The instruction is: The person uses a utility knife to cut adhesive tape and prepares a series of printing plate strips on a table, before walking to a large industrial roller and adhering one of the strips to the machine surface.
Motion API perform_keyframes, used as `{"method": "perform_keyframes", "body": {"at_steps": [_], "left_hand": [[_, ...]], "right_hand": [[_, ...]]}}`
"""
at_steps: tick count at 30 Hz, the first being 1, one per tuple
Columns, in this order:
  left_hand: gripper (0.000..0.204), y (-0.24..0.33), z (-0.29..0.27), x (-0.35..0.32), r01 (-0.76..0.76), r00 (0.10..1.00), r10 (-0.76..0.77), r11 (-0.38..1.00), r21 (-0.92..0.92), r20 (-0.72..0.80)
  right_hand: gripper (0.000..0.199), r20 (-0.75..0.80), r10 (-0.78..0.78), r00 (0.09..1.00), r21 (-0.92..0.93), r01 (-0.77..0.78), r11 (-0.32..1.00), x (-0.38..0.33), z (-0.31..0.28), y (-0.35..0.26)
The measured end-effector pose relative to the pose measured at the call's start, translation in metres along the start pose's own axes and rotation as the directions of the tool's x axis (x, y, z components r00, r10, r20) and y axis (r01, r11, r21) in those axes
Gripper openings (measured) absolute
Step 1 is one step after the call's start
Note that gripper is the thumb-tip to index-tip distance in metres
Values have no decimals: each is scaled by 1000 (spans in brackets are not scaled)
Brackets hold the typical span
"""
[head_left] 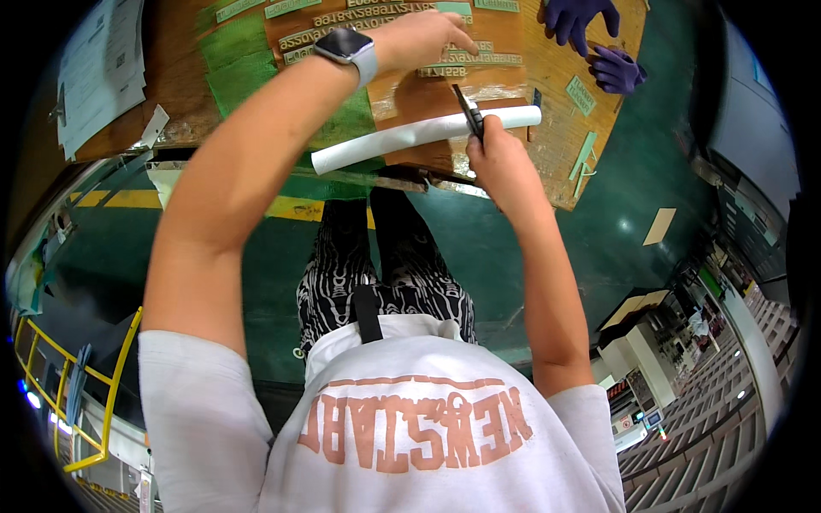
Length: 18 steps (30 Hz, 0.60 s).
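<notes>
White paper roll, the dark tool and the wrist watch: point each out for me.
white paper roll (pixel 385 143), head view, middle of the tube.
dark tool (pixel 469 111), head view, its shaft above the right hand.
wrist watch (pixel 342 44), head view, its screen.
</notes>
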<state>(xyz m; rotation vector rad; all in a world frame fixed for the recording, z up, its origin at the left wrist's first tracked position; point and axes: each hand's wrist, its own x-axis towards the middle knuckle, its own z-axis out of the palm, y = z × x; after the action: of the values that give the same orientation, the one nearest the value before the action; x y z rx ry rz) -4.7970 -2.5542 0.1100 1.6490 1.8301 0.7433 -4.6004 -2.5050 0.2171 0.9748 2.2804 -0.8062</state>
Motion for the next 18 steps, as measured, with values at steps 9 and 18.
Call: {"method": "perform_keyframes", "body": {"at_steps": [9, 18], "left_hand": [[37, -11, -35, 0, -455, 874, 360, 843, 287, 327], [32, -15, -46, -5, -542, 819, 439, 804, 245, 370]], "right_hand": [[20, -3, -88, 996, -69, 87, 994, 18, 26, -23], [23, -9, -16, 1000, -25, 15, 1000, 27, 35, -28]]}}
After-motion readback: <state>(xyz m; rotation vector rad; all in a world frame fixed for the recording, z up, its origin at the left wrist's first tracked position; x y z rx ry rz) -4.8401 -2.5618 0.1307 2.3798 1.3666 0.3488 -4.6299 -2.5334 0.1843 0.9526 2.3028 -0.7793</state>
